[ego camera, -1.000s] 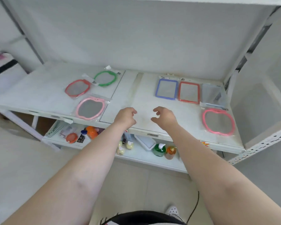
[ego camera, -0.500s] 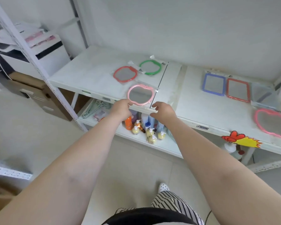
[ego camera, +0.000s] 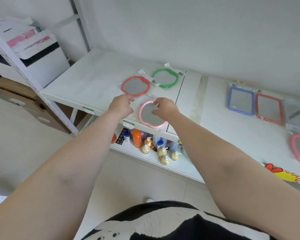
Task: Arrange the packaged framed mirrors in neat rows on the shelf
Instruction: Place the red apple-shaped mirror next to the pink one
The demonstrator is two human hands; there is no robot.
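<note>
Pink-framed round mirror in clear plastic wrap lies at the front edge of the white shelf, overhanging slightly. Right hand hovers over its top rim, fingers loosely curled; left hand sits just beside it, half-closed and empty, near the red-framed mirror.

bare shelf left of red round mirror, open strip between green mirror and blue framed mirror, rear wall close behind

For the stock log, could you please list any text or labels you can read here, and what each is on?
None is readable.
Green price tags on the white shelf edge: blurred.
Barcode sticker on the green round mirror's clear packaging: too small.
Orange bottle label below: illegible.
</note>
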